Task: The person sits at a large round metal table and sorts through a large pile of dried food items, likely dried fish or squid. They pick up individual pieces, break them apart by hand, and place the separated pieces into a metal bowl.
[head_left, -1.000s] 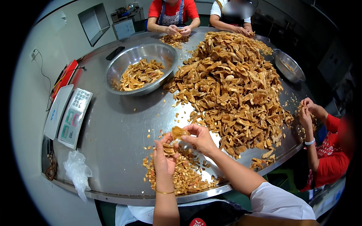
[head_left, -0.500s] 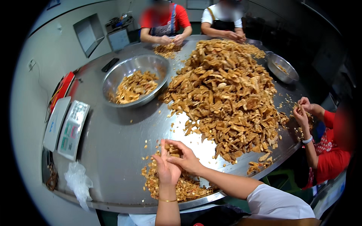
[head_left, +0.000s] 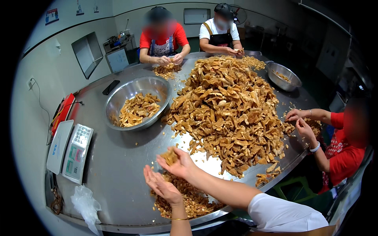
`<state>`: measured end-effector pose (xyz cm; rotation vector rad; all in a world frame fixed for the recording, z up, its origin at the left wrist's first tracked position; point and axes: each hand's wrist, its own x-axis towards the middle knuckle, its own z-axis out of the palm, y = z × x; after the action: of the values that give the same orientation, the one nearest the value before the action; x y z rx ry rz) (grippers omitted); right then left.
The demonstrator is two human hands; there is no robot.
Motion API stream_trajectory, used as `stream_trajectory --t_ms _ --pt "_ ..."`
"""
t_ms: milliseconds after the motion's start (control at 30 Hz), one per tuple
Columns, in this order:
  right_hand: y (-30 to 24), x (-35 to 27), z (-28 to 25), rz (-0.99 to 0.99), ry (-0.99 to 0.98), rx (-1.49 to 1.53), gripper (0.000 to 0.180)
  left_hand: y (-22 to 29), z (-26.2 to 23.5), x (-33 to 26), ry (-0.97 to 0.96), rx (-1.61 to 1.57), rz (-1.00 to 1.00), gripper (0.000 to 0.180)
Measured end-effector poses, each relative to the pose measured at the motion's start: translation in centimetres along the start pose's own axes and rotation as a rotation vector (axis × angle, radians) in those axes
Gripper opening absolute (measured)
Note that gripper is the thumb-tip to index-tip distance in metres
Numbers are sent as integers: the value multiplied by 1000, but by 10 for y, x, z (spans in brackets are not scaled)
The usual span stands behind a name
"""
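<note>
- We are sitting at a steel table (head_left: 114, 169), working through a big heap of brown dried slices (head_left: 230, 114) lying at one o'clock of our hands; most of it looks untouched.
- A small sorted pile (head_left: 189, 200) is lying just below our hands, and a steel bowl (head_left: 136, 103) at eleven o'clock is holding only a shallow layer.
- Our right hand (head_left: 179, 165) is cupping a brown piece (head_left: 170, 156), fingers loosely curled.
- Our left hand (head_left: 161, 187) is lying open, palm up, holding nothing.

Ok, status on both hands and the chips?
Right hand pinching tan dried chip. Left hand open, empty, over small chip pile. Nothing blocking.
</note>
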<state>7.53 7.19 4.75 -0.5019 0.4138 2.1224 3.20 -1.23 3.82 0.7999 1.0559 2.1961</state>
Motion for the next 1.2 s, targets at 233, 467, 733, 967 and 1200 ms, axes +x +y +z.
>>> stream_trajectory --t_ms 233,467,733,967,1200 --pt "-17 23 94 -20 -282 -267 20 -20 -19 13 -33 -912 -601 53" --pt "-53 23 34 -10 125 -802 30 -21 -39 23 125 -653 -491 31" --pt "-54 23 160 -181 -292 -825 79 -3 -16 6 -285 936 80 13" --pt "-78 13 69 -212 -258 -1285 31 -12 -28 0 -548 1258 90 28" --pt "-53 -24 -52 -286 -378 -2011 25 -14 -32 0 -496 1165 63 19"
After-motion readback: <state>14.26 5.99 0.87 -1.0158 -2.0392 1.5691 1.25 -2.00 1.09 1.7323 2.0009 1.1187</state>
